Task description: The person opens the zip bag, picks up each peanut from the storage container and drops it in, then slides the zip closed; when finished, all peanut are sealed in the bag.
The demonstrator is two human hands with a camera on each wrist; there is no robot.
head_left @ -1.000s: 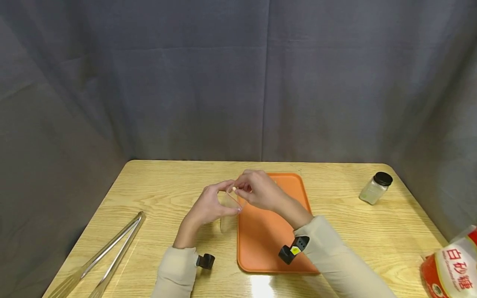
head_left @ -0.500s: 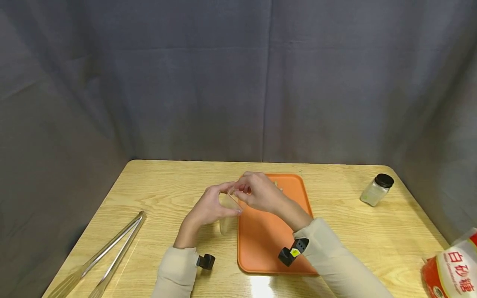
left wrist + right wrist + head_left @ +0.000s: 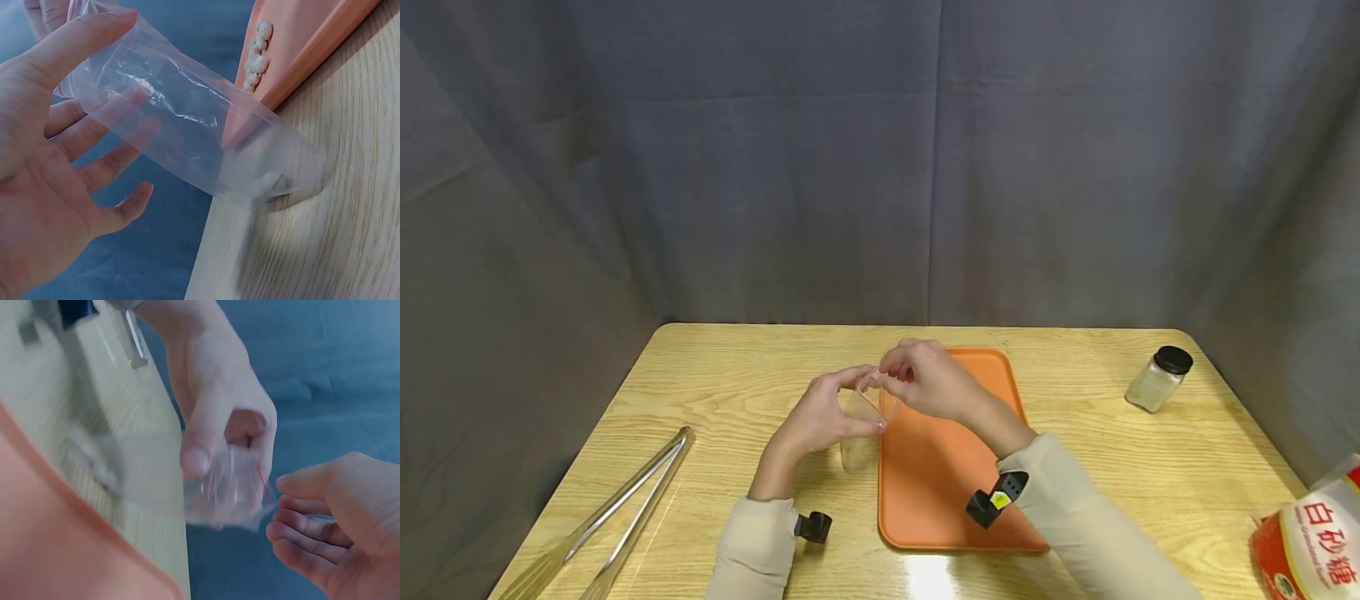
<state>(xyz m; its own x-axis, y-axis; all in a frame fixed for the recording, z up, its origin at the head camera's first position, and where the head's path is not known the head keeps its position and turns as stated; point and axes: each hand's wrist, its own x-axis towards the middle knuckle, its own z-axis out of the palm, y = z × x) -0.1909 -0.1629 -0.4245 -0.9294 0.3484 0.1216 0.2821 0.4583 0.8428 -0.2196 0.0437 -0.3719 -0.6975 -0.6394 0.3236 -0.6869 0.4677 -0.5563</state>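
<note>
My left hand [image 3: 820, 412] holds a clear zip bag [image 3: 181, 119] near its mouth, thumb on one side and fingers on the other. A red line runs along the bag's opening, and a whitish piece [image 3: 269, 185] lies blurred at its bottom. At the mouth is my right hand [image 3: 934, 382], its fingers loosely bent with nothing seen between them in the right wrist view. Beneath and beside the hands lies an orange tray [image 3: 928, 492]. Several whitish lumps [image 3: 257, 57] sit along the tray's edge in the left wrist view; the right hand hides them from the head view.
Metal tongs [image 3: 643, 500] lie at the table's left. A square jar [image 3: 1157, 382] with a black lid stands at the back right. A red and white sugar bag [image 3: 1311, 537] is at the front right corner. Grey curtains [image 3: 775, 192] surround the table [image 3: 737, 358].
A small whitish piece seen in my right fingers a second ago is gone from them. The right hand has drawn slightly up and right at the bag's mouth; the left stays put.
</note>
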